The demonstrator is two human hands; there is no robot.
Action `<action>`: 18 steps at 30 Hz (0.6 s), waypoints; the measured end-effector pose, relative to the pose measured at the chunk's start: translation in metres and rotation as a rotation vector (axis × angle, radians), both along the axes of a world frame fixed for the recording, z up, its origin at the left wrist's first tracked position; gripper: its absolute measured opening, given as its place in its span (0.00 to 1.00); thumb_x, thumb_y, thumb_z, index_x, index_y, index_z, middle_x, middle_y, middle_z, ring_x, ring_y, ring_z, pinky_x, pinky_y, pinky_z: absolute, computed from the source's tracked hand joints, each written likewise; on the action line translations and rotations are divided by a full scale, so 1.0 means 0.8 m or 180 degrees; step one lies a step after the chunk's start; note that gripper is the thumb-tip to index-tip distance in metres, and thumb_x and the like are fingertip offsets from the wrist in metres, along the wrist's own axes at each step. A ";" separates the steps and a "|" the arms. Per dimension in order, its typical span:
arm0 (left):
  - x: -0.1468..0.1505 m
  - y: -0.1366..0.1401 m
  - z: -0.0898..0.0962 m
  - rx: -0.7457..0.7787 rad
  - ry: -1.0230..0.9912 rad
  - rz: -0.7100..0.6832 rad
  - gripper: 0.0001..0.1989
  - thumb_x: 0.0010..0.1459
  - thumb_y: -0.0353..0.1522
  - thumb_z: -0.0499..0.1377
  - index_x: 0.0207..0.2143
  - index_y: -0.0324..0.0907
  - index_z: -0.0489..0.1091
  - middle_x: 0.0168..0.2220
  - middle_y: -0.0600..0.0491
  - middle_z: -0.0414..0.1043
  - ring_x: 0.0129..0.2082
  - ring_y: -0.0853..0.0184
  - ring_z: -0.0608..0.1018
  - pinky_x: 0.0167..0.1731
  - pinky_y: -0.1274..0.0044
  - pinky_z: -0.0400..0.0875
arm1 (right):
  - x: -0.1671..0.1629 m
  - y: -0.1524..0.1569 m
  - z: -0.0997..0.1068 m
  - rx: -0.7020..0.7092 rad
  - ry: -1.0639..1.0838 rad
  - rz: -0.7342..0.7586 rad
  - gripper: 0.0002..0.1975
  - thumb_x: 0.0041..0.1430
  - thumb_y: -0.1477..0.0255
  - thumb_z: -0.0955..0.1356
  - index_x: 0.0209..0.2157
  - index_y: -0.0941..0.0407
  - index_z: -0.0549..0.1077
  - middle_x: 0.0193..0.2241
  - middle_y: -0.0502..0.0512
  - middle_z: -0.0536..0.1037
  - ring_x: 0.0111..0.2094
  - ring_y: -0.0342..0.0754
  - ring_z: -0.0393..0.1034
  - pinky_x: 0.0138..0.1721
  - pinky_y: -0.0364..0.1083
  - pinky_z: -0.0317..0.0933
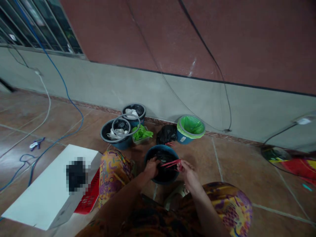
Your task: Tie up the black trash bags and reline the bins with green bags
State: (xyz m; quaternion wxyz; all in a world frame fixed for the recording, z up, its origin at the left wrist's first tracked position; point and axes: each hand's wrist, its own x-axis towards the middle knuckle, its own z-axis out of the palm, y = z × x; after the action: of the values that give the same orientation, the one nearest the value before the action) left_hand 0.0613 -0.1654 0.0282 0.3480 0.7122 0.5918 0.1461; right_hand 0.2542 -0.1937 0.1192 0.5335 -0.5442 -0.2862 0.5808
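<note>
A blue bucket (151,152) stands between my knees with a black plastic bag (165,174) in it. My right hand (188,171), at the bucket's right rim, is closed on red string (170,163) that stretches left across the opening. Over the left side of the bucket, my left hand (151,168) has its fingers curled down at the bag, by the string's other end. What those fingers grip is hidden.
Two bins with black liners, one bin (116,143) and another (140,121), stand behind left, with a loose grey ring (139,125). Behind are a tub of green bags (142,133), a black bundle (166,133) and a green-lined bin (189,136). A white box (46,184) lies left.
</note>
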 end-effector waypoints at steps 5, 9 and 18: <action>0.018 -0.019 0.021 0.0673 -0.0104 -0.0042 0.40 0.45 0.39 0.66 0.61 0.43 0.60 0.67 0.43 0.50 0.65 0.51 0.57 0.62 0.60 0.52 | -0.017 0.008 0.016 0.0151 -0.0299 0.0238 0.18 0.43 0.54 0.74 0.23 0.56 0.76 0.22 0.51 0.75 0.25 0.43 0.65 0.31 0.43 0.59; 0.037 -0.016 0.022 0.0612 -0.0010 0.0060 0.46 0.50 0.45 0.62 0.67 0.41 0.48 0.68 0.41 0.48 0.66 0.52 0.53 0.62 0.58 0.50 | -0.045 0.001 0.024 0.0272 -0.0322 0.0589 0.19 0.46 0.54 0.72 0.22 0.56 0.75 0.22 0.50 0.74 0.26 0.44 0.65 0.32 0.43 0.59; 0.027 0.007 -0.007 0.0160 0.0418 -0.0259 0.19 0.61 0.34 0.51 0.52 0.42 0.71 0.61 0.47 0.64 0.61 0.55 0.63 0.61 0.59 0.53 | -0.038 -0.007 0.042 0.0127 0.0230 0.0362 0.16 0.45 0.57 0.74 0.23 0.56 0.75 0.22 0.49 0.74 0.28 0.44 0.68 0.35 0.43 0.61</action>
State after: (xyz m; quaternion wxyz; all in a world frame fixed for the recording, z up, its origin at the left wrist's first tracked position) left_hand 0.0829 -0.1601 0.0222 0.2961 0.7523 0.5801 0.0995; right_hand 0.2234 -0.1994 0.1526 0.5203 -0.4951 -0.3087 0.6236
